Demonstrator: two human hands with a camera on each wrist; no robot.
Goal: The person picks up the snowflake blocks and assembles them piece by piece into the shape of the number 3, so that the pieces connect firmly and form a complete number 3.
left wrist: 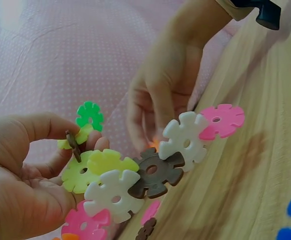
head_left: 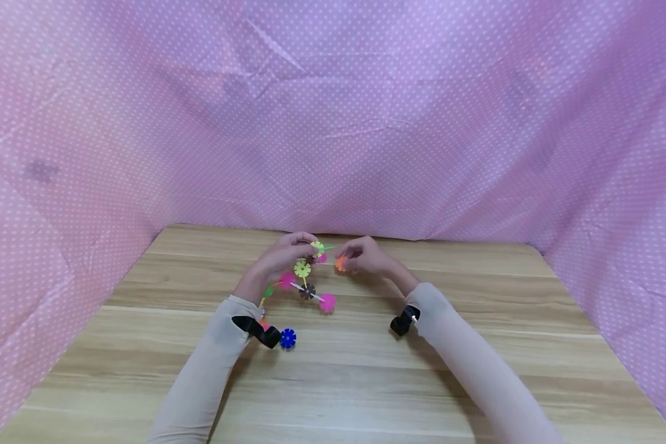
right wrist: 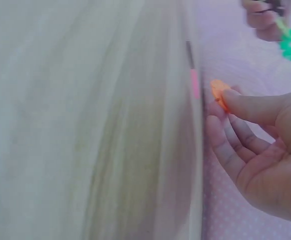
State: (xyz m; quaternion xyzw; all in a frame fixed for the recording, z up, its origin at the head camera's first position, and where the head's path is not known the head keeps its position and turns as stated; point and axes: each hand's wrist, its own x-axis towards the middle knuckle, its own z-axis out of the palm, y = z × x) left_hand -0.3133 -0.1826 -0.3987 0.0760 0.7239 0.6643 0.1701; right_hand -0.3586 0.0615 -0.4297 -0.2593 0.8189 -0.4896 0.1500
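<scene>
My left hand [head_left: 280, 256] holds a chain of notched plastic flower discs by its far end, fingers around a yellow disc [left wrist: 79, 176] and a brown disc [left wrist: 73, 146]. A green disc [left wrist: 89, 116] sticks out past the fingertips. From there the chain runs on through white, dark brown and pink discs [head_left: 327, 303], and part of it passes behind the left wrist. Between thumb and fingertips, my right hand [head_left: 367, 256] pinches a single orange disc [right wrist: 218, 92], apart from the chain. A blue disc [head_left: 288, 338] shows beside the left wrist strap.
On the wood-grain table [head_left: 366, 382], a loose-looking pink disc [right wrist: 194, 82] and brown disc [right wrist: 189, 52] lie near the far edge. A pink dotted cloth [head_left: 333, 135] hangs behind and on both sides. Each wrist wears a black strap [head_left: 405, 320].
</scene>
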